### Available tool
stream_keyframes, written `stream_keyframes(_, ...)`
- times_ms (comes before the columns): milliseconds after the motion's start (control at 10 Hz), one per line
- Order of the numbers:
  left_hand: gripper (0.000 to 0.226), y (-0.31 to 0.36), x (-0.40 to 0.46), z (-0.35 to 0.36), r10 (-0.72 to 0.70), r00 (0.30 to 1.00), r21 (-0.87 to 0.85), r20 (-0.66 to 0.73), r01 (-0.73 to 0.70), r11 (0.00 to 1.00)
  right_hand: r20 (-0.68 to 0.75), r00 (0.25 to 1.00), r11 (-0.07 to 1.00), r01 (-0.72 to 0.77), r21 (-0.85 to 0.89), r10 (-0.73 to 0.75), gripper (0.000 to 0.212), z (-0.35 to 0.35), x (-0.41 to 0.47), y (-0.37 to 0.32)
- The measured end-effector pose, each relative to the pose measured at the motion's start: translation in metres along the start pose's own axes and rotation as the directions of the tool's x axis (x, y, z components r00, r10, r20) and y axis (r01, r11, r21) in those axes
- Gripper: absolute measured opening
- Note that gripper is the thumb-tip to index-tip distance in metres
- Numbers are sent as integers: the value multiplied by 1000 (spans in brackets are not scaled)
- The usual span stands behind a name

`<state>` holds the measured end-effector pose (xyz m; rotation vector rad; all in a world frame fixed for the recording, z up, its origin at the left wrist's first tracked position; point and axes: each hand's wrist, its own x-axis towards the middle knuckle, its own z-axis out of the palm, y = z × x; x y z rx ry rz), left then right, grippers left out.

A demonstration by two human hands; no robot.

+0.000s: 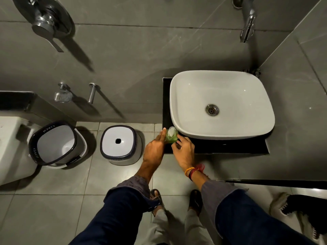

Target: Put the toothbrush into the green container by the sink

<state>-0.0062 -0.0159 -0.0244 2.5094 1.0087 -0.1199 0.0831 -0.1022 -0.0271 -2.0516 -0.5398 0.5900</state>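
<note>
Flanking the green container [171, 137], the left hand [154, 149] rests against its side, fingers extended, and the right hand [184, 152] curls round it. No toothbrush shows. The container looks light, stiff plastic, tippy; best steadied low at its walls.

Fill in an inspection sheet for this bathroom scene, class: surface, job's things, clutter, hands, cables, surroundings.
Surface: black counter under a white basin, which looks empty.
Job's things: green container at the counter's left front corner; something whitish shows at its top; no toothbrush clearly seen.
Clutter: nothing seen on the counter.
Hands: left hand and right hand flank the container, fingers at its sides; grip unclear.
Cables: nothing seen.
Surroundings: wall tap above the basin; open bin and a lidded tub on the tiled floor.
</note>
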Motion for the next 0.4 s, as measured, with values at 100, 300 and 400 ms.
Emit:
stream_keyframes(100,78,-1,5,-5,-6,1000,-11,-22,6,1000,24,1000,1000,12,0,-11,49,1,2,-1)
stream_keyframes(300,81,-7,5,-8,47,999,85,-6,-46,995,-30,972,960,227,-163,-235,44,-14,-9,-9)
stream_keyframes(400,78,-10,1,-20,83,995,44,-51,-81,996,-108,914,909,363,-205,-390,31,-36,-4,-26)
